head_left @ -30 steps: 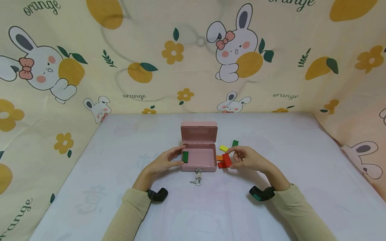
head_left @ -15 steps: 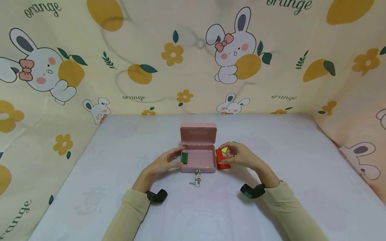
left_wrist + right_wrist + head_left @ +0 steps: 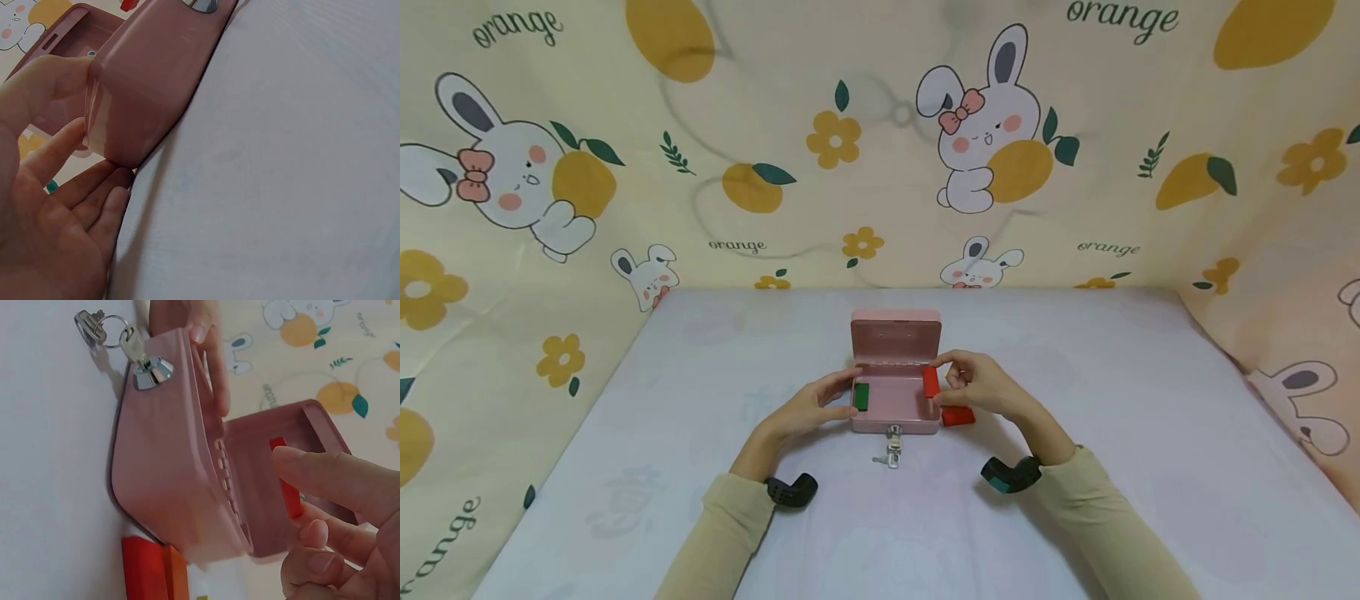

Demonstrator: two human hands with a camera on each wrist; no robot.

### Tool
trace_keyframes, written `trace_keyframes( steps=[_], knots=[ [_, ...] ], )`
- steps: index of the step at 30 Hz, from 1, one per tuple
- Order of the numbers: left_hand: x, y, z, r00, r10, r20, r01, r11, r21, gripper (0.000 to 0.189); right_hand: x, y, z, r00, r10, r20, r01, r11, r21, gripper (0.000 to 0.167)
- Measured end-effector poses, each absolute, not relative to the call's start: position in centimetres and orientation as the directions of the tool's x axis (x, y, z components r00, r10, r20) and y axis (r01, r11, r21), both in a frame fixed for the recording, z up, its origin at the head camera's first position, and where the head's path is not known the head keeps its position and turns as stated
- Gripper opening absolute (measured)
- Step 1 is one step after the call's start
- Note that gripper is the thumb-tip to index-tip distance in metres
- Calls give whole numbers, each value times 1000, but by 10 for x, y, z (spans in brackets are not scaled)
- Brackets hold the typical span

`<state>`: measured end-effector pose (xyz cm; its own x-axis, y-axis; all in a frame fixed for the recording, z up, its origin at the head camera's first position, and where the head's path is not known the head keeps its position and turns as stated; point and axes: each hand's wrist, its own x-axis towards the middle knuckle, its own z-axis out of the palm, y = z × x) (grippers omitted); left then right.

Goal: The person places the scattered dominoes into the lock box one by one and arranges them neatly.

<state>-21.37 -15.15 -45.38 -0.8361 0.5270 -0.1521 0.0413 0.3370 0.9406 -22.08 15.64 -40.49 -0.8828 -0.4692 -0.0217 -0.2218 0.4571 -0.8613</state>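
1. Head view: white-covered desk [image 3: 880, 533], pink metal-looking box [image 3: 872, 426] on it, lid up.
2. Left hand [image 3: 808, 407] is half-curled round its left side; loosen up and it might skid.
3. Right hand [image 3: 981, 385] pinches a red rectangular block [image 3: 931, 382] over the right end; bad angle could clip the box, imo.
4. Green rectangular block [image 3: 861, 397]: inside, left end.

head view: right hand [image 3: 981, 385] masks most of a yellow piece [image 3: 948, 377], only a sliver exposed; keys [image 3: 880, 460] too small to detail; both sleeves [image 3: 722, 521] cut by lower edge. right wrist view: thumb covers part of the held red block [image 3: 290, 497]; lower red block [image 3: 145, 569] and orange block [image 3: 177, 575] cut by bottom edge; pink box [image 3: 159, 462] wall conceals its floor. left wrist view: lock [image 3: 201, 5] cropped at top; red patch [image 3: 129, 5] there unidentifiable.
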Motion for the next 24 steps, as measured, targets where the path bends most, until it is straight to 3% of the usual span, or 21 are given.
trace_keyframes(
  steps=[24],
  knots=[
    [-214,-150,-453,-836,528,-151,36,328,944,69,-223,123,-412,-890,-455,-31,-210,469,-858,49]
  ],
)
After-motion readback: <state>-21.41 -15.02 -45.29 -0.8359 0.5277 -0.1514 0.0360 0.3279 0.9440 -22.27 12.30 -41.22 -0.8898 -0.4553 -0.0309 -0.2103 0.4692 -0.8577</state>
